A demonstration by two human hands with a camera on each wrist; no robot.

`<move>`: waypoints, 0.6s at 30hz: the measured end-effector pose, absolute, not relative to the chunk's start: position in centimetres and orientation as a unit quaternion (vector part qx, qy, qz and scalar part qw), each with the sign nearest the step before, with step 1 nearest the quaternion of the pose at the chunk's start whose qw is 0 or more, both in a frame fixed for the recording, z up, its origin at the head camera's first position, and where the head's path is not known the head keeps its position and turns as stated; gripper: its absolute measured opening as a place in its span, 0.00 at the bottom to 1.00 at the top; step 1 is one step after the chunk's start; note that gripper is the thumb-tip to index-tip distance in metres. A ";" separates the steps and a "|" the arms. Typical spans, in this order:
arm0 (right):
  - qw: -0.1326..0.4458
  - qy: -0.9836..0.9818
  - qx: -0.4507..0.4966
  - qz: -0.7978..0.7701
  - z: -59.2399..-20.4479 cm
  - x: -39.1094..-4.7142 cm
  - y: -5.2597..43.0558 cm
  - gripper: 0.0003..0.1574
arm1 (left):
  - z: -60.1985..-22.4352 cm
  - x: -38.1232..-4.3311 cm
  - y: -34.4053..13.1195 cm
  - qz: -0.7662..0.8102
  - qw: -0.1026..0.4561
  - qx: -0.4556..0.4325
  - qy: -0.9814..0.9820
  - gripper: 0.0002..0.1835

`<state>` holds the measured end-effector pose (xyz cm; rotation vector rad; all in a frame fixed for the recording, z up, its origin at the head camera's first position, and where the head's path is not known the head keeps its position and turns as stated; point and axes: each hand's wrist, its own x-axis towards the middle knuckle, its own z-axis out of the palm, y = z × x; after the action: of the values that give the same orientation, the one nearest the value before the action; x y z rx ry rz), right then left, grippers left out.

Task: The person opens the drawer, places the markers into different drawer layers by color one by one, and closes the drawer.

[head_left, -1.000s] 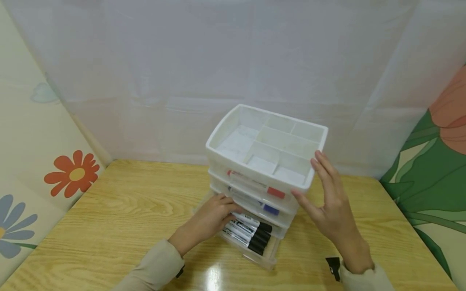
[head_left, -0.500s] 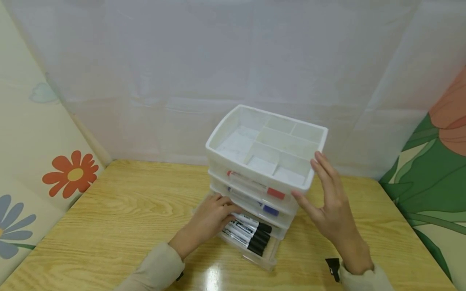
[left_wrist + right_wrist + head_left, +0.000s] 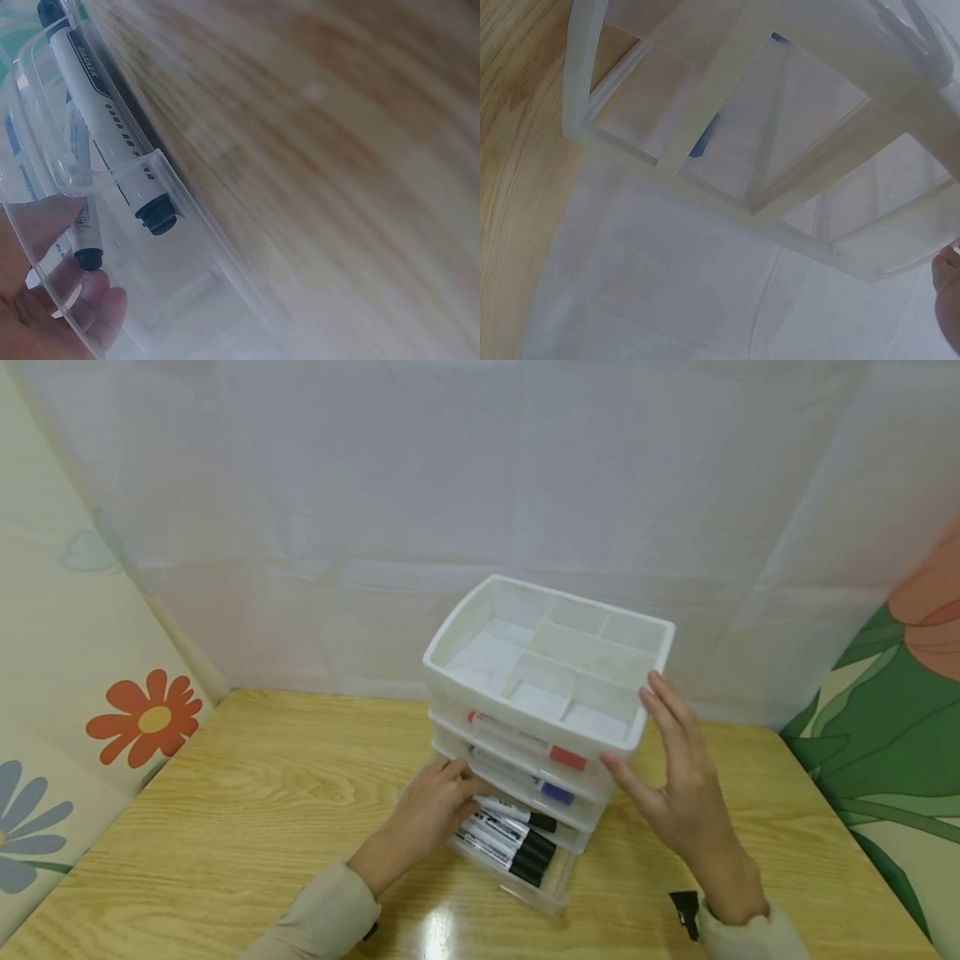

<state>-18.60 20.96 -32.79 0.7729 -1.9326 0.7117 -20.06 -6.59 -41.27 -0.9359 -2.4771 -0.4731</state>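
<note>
A white drawer organizer with a divided top tray stands on the table, its clear bottom drawer pulled out. Several whiteboard markers with black caps lie in that drawer. My left hand reaches in from the left and pinches the rearmost marker. In the left wrist view, the fingers curl behind a marker seen through the clear plastic. My right hand rests against the organizer's right front corner, its fingers mostly straight along the rim and its thumb at the front.
Behind the closed upper drawer fronts show a red marker and a blue-capped marker. A wooden table lies below, backed by a pale sheet. Flower-printed panels flank both sides. A black strap piece shows beside my right sleeve.
My left hand has shifted slightly, and the rearmost marker has moved a little back and left, apart from the others. The right hand and the organizer have stayed in place.
</note>
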 end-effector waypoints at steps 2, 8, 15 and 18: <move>0.453 -0.784 0.311 0.289 -32.8 -18.6 21.0 0.46 | -41.3 -20.1 -6.7 -0.185 0.213 -0.334 -0.899 0.17; 0.449 -0.787 0.308 0.291 -32.8 -18.6 21.0 0.47 | -40.9 -20.0 -6.9 -0.208 0.189 -0.306 -0.909 0.18; 0.450 -0.788 0.308 0.287 -32.9 -18.7 21.0 0.47 | -40.8 -20.1 -6.7 -0.217 0.200 -0.290 -0.910 0.15; 0.449 -0.789 0.307 0.286 -32.9 -18.7 21.0 0.47 | -40.9 -20.2 -6.8 -0.231 0.198 -0.285 -0.909 0.16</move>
<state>-18.66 21.04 -32.89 0.7594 -1.9502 0.7074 -20.18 -6.77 -40.94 -0.7968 -2.5430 -0.6462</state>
